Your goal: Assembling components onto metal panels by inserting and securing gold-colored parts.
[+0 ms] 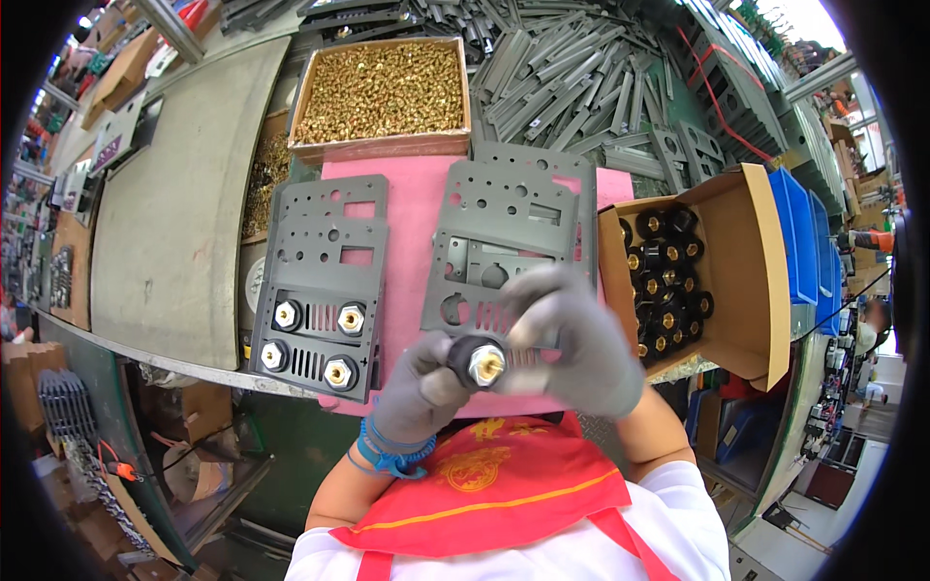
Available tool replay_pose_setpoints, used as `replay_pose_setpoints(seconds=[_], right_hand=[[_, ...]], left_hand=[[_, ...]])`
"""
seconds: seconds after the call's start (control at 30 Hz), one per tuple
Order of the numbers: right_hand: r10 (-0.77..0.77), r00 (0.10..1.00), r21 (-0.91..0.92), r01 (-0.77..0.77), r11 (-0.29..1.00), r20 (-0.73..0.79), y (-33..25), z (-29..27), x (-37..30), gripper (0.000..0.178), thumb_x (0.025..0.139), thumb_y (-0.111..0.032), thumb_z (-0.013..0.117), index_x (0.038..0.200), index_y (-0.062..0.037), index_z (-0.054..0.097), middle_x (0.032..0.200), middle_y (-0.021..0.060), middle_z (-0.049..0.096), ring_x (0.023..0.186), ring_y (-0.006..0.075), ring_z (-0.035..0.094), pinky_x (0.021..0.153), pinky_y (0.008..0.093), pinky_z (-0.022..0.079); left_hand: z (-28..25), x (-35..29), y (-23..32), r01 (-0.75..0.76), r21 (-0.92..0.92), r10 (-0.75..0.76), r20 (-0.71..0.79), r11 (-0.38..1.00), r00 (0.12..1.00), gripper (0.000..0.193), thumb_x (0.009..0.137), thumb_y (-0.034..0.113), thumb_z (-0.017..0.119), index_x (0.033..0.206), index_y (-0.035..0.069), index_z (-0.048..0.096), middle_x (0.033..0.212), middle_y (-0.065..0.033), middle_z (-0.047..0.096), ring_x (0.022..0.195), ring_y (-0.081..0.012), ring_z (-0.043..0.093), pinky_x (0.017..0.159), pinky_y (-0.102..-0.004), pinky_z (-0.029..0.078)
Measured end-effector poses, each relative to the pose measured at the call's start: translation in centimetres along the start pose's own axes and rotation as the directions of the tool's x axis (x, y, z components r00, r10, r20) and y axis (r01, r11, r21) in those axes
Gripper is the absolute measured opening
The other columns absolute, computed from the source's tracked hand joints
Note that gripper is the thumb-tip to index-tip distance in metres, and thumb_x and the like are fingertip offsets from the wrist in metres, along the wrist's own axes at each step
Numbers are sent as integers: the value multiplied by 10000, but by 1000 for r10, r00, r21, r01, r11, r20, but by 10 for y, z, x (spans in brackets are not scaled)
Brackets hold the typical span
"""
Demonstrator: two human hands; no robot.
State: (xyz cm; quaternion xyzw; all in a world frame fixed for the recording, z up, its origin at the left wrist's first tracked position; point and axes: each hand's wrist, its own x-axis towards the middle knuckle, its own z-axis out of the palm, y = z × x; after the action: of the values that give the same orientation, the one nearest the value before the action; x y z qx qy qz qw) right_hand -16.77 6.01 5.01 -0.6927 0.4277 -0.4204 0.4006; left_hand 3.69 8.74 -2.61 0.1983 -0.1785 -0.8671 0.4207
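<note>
My left hand, in a grey glove, grips a black round connector with a brass core and a silver hex nut at its face. Close beside it, my gloved right hand is smeared by motion, its fingers bent toward the nut. I cannot make out whether they touch it or hold anything. Left of my hands lies a grey metal panel with several hex nuts on brass-centred fittings in its lower part. Partly under my right hand are more grey punched panels, overlapping one another.
A pink mat lies under the panels. Behind it stands a box of small brass parts. An open cardboard box at the right holds several black connectors. Grey metal strips are heaped at the back, with blue bins far right.
</note>
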Motion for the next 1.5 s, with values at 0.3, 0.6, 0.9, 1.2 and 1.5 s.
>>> replay_pose_setpoints(seconds=[0.3,0.6,0.9,1.2,1.5], right_hand=[[-147,984,-274,168,947,96,-1,12,-7,309,711,-195,831,946,-113,647,1045,59,634,915,268,620,838,392,448],[-126,984,-235,154,960,129,11,26,-21,381,717,-168,813,1027,-108,599,1163,118,640,1035,310,625,967,471,458],[-271,939,-124,300,946,212,7,21,-12,455,719,-177,829,1098,-126,582,1188,117,623,1028,318,623,988,505,432],[30,995,-514,-75,854,-96,55,30,-5,256,830,-79,711,1019,-46,541,1144,161,625,958,365,620,774,427,506],[248,946,-183,-287,940,-207,49,19,3,227,878,-78,665,1038,-38,510,1129,145,585,915,358,613,716,389,520]], left_hand=[[-2,3,0,-43,-99,52,94,994,994,313,930,247,652,1128,17,571,1171,-123,613,1125,-249,607,1002,-431,478],[11,-13,4,190,-201,-190,19,961,982,436,986,322,581,1233,-29,506,1253,-143,582,1204,-253,571,1030,-420,463],[6,-30,-4,-21,-145,10,-79,989,997,363,958,275,642,1187,18,526,1200,-139,619,1122,-283,629,998,-443,493],[1,-31,-1,278,-34,-280,-158,960,947,369,948,314,645,1126,9,542,1100,-131,646,1050,-292,659,960,-454,502],[2,-32,1,299,-40,-296,-308,954,904,332,965,267,618,1127,-13,540,1063,-101,631,1007,-228,645,937,-396,508]])
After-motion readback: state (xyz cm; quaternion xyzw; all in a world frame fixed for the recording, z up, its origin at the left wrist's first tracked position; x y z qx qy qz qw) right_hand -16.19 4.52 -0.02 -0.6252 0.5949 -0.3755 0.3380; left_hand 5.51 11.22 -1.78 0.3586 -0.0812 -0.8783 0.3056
